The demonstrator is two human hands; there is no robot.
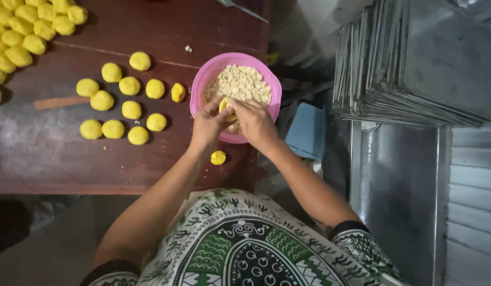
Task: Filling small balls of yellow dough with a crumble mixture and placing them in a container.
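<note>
My left hand (207,127) and my right hand (254,123) meet over the near rim of a pink bowl (200,85) filled with pale crumbly filling (240,83). Together they hold a small piece of yellow dough (225,105) between the fingers, partly hidden. One yellow dough ball (218,157) lies on the dark wooden table (166,159) just below my left hand. Several more yellow balls (130,110) lie in loose rows to the left of the bowl.
A dense cluster of yellow balls (28,32) fills the table's far left corner. A wooden stick (60,101) lies among the balls. Stacked metal trays (415,63) stand at right above a metal surface (399,180). A blue cloth (307,130) lies beside the table.
</note>
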